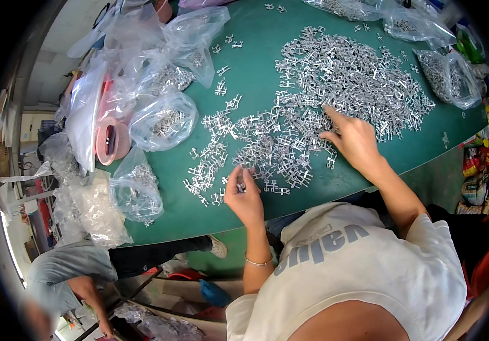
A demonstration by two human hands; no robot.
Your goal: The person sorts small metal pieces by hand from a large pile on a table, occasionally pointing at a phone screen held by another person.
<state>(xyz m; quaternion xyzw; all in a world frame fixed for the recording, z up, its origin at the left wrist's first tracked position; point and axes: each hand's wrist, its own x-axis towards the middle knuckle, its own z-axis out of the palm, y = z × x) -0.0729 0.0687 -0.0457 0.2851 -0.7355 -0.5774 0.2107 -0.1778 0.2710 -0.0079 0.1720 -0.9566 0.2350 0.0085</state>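
Note:
Small silver-coloured metal parts (pixel 358 79), shaped like little frames with prongs, lie in a large heap on the green table (pixel 250 62). A looser spread of the same parts (pixel 273 153) reaches left and nearer to me. My right hand (pixel 355 139) is at the near edge of the heap, index finger and thumb apart, fingertips touching the parts; its other fingers are hidden. At the near edge of the loose spread, my left hand (pixel 245 199) has its fingers curled, and a bit of silver metal shows between them.
Clear plastic bags of metal parts (pixel 165 122) crowd the table's left side, beside a pink tape roll (pixel 112 141). More filled bags (pixel 449 77) lie at the far right. Colourful packets (pixel 477 176) are beyond the right edge. Another person (pixel 79 264) bends down at the lower left.

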